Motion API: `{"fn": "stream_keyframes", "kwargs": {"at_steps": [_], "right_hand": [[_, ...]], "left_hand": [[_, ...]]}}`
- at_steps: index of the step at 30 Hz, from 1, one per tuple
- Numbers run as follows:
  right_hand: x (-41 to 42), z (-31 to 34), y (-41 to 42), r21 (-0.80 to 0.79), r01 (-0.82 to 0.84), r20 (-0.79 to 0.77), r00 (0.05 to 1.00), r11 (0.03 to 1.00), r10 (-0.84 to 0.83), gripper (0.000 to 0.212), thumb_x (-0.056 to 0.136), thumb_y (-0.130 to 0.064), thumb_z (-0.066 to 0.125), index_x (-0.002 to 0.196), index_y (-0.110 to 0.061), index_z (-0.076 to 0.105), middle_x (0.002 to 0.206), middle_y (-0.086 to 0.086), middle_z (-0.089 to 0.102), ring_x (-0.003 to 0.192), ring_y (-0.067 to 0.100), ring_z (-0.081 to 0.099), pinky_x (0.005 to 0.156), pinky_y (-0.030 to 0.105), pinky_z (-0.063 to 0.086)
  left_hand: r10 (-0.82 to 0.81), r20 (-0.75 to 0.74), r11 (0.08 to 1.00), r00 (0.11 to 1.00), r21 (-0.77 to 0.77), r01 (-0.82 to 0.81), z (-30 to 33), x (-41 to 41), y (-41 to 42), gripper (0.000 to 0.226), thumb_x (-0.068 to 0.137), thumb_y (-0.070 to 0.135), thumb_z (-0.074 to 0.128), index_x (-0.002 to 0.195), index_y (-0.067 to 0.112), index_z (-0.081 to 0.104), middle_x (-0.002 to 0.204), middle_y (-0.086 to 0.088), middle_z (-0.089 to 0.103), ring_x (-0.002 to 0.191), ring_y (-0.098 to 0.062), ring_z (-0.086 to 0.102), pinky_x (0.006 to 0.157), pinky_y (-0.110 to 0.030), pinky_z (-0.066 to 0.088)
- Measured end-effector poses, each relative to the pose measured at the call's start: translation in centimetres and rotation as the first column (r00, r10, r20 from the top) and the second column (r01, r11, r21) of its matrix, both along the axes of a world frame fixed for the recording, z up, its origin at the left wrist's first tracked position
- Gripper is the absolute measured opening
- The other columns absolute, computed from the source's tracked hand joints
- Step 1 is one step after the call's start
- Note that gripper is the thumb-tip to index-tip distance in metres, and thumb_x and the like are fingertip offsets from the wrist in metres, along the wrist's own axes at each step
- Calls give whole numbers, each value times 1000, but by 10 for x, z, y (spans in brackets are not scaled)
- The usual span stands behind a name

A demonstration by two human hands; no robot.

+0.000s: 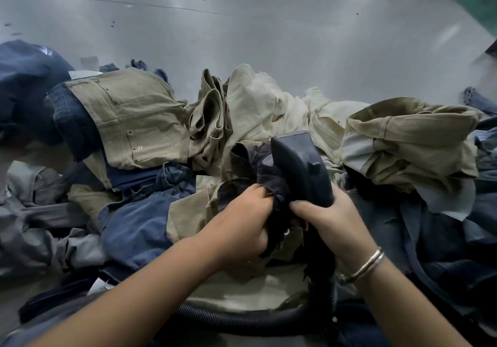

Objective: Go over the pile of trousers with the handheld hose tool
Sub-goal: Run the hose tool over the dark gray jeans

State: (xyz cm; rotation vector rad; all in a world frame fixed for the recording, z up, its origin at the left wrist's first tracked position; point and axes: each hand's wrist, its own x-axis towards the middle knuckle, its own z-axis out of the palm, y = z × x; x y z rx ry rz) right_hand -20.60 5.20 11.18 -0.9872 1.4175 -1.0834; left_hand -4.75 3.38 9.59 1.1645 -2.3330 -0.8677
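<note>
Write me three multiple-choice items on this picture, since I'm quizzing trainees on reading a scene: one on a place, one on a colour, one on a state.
1. Where does the ribbed hose run?
A. Across the bottom of the view, under the forearms
B. Over the far grey floor
C. Around the left wrist

2. What colour is the handheld tool?
A. Cream
B. Dark blue-grey
C. Orange

3. What is the left hand doing?
A. Lying flat and open on the floor
B. Gripping dark fabric beside the tool
C. Holding the bracelet

Answers:
1 A: the hose curves along the near edge, below both arms.
2 B: its body is dark against the cream trousers behind it.
3 B: its fingers are curled into the dark cloth, while the right hand grips the tool's handle.
</note>
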Motion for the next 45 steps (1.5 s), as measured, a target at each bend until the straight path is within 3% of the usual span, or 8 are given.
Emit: {"fn": "stream_keyframes", "kwargs": {"at_steps": [2, 6, 12, 19, 27, 32, 38, 45], "right_hand": [[3, -3, -5, -15, 33, 7, 999, 999, -33, 27, 75, 13, 67, 78, -14, 62, 62, -4, 65, 60, 10, 59, 58, 27, 48], [0, 3, -12, -95, 9, 37, 999, 995, -6, 28, 76, 15, 66, 81, -12, 61, 63, -6, 67, 59, 4, 61, 56, 20, 48], [-8, 8, -9, -140, 24, 92, 996, 990, -12, 27, 76, 17, 65, 82, -9, 59, 61, -6, 66, 58, 4, 61, 54, 18, 49], [-3, 13, -7, -257, -44, 12, 999, 965, 49, 31, 64, 0, 72, 84, -18, 57, 65, -16, 66, 63, -4, 60, 58, 12, 46], [-1, 11, -6, -113, -104, 35, 993, 988, 109, 31, 75, 20, 63, 78, -10, 56, 53, -6, 63, 48, 1, 57, 47, 15, 45], [3, 10, 3, -44, -175, 35, 984, 984, 177, 30, 76, 16, 66, 84, -12, 59, 58, -4, 64, 50, 6, 58, 46, 19, 47], [-24, 28, 14, -7, -184, -18, 983, 983, 183, 17, 62, -6, 81, 73, -8, 68, 55, 8, 63, 50, 19, 58, 50, 28, 47], [-21, 22, 36, 266, -397, 28, 914, 879, 404, 23, 57, -8, 68, 78, -6, 58, 50, 8, 60, 43, 20, 61, 43, 23, 45]], "left_hand": [[164, -254, 915, 953, 401, -51, 6, -3, 4, 33, 73, 8, 58, 104, 9, 69, 104, -6, 67, 100, -16, 61, 86, -23, 47], [650, -440, 333, 620, 898, 287, 7, -4, 7, 26, 74, 28, 63, 89, 13, 79, 100, -7, 74, 92, -16, 71, 71, -22, 56], [771, -376, 282, 514, 925, 253, 10, -5, 9, 58, 69, 20, 69, 123, 2, 60, 113, -17, 67, 94, -24, 67, 79, -32, 57], [825, -350, 144, 444, 889, 434, 14, 4, 1, 36, 78, 32, 61, 90, 2, 75, 93, -14, 73, 86, -25, 70, 85, -35, 53], [838, -416, 399, 352, 908, 126, 14, 3, -9, 37, 90, 39, 55, 100, 8, 74, 101, -15, 73, 88, -25, 72, 66, -34, 60], [789, -518, 555, 329, 831, -23, 9, -2, -10, 41, 80, 50, 56, 89, 15, 76, 99, -16, 73, 93, -30, 70, 87, -47, 56], [836, -449, 532, 315, 805, -263, 2, 9, -26, 48, 92, 54, 47, 69, 25, 77, 85, -6, 76, 81, -19, 73, 70, -30, 57], [817, -423, 566, 392, 717, -407, -4, 2, -29, 53, 97, 51, 41, 87, 9, 72, 92, -15, 74, 94, -30, 70, 92, -47, 53]]}}
